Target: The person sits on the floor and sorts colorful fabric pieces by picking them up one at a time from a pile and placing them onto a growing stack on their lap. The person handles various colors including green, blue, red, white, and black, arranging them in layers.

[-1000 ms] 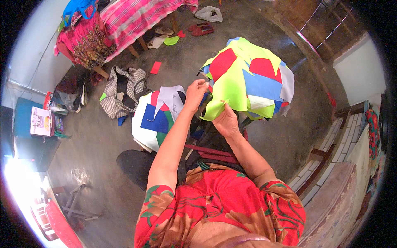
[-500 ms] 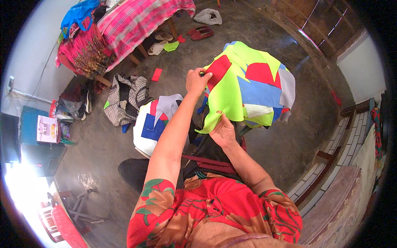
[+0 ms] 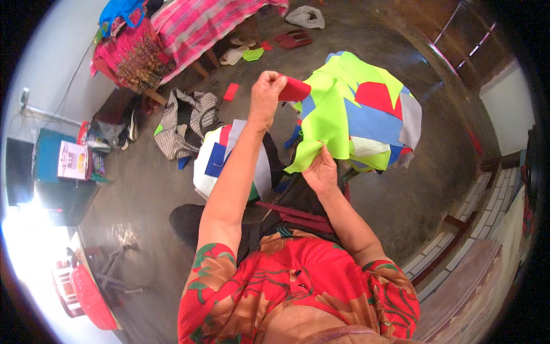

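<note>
Head view: a patchwork cloth (image 3: pixel 361 114) is held up in front of the person, above the grey concrete floor (image 3: pixel 172 178). It is seen as soft, matte, felt-like fabric, pieced from flat irregular patches: neon yellow-green in long angular shapes, blue in a broad block, red in a rounded patch, grey and white at the right edge. The left hand (image 3: pixel 266 97) is raised and clenched, a red flap (image 3: pixel 295 90) of the cloth being pinched at its upper left corner; the flap is stiff-looking, with a rounded outline. The right hand (image 3: pixel 322 172) is lower, fingers closed on the pointed lower tip of a yellow-green panel, which is creased there. The cloth hangs bunched and folded between both hands. Just left of the arms, a second pile of fabric pieces (image 3: pixel 229 160) is seen, white, blue and red, lying flat-layered. Further left, a checked black-and-white garment (image 3: pixel 183 123) is crumpled on the floor. A small red square scrap (image 3: pixel 231 92) lies beyond it. A bed with a pink striped cover (image 3: pixel 200 26) is at the top. A red plastic basin (image 3: pixel 91 298) with a perforated wall is at lower left.
</note>
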`<act>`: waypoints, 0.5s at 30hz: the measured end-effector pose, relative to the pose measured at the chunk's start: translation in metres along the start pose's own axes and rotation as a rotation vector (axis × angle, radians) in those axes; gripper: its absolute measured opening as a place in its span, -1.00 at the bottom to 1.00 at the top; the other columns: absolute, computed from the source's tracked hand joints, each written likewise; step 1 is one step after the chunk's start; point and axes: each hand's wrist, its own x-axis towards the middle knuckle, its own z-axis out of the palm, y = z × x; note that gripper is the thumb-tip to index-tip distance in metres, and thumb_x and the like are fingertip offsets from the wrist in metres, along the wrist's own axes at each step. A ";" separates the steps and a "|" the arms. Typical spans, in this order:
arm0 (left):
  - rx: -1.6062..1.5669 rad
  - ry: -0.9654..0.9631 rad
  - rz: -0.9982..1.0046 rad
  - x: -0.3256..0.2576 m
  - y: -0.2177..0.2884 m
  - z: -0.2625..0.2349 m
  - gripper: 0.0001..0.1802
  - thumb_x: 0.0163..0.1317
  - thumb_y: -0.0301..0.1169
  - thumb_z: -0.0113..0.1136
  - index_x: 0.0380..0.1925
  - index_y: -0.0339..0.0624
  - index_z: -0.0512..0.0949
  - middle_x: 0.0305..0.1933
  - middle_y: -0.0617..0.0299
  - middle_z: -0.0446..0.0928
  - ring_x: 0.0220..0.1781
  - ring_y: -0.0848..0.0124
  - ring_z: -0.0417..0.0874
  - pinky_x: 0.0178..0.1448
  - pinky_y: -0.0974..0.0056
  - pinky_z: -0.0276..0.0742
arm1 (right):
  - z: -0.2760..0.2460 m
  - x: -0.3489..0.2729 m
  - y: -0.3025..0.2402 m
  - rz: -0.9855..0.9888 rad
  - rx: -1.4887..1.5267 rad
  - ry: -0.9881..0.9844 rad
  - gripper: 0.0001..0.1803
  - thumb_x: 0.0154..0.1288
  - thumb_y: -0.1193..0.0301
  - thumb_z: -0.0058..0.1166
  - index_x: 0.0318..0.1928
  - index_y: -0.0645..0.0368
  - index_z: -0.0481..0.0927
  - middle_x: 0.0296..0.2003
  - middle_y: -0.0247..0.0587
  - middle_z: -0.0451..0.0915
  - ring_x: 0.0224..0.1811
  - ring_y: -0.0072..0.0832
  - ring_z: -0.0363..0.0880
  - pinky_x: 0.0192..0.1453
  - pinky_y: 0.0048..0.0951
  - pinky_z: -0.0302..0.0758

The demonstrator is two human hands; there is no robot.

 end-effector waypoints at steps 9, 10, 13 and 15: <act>-0.136 0.224 -0.013 -0.073 0.046 -0.106 -0.87 0.25 -0.42 0.11 -0.26 -0.15 0.41 -0.35 0.35 0.50 -0.35 0.62 0.50 -0.24 0.46 0.43 | 0.001 0.005 0.001 -0.040 -0.096 0.024 -0.62 0.40 0.22 -0.18 0.15 0.05 0.38 0.11 -0.30 0.46 0.16 -0.36 0.42 0.27 -0.17 0.31; -0.172 0.200 -0.015 -0.083 0.048 -0.115 -0.87 0.25 -0.42 0.10 -0.25 -0.16 0.39 -0.30 0.31 0.51 -0.30 0.57 0.52 -0.15 0.42 0.46 | 0.000 0.006 0.000 -0.030 -0.117 -0.006 -0.63 0.39 0.23 -0.17 0.13 0.05 0.41 0.11 -0.32 0.47 0.16 -0.39 0.42 0.28 -0.19 0.29; -0.264 0.255 -0.022 -0.118 0.054 -0.135 -0.87 0.26 -0.44 0.09 -0.25 -0.18 0.39 -0.21 0.25 0.51 -0.22 0.53 0.52 -0.04 0.36 0.46 | -0.005 0.005 -0.002 0.010 -0.116 -0.031 -0.65 0.40 0.25 -0.18 0.11 0.04 0.44 0.08 -0.36 0.50 0.15 -0.42 0.44 0.28 -0.21 0.28; -0.305 0.315 -0.074 -0.144 0.036 -0.152 -0.88 0.27 -0.44 0.06 -0.24 -0.21 0.39 -0.19 0.22 0.49 -0.16 0.49 0.52 0.03 0.33 0.44 | -0.004 0.005 -0.001 -0.010 -0.079 0.038 -0.65 0.40 0.24 -0.20 0.11 0.03 0.45 0.07 -0.35 0.50 0.14 -0.41 0.44 0.26 -0.19 0.30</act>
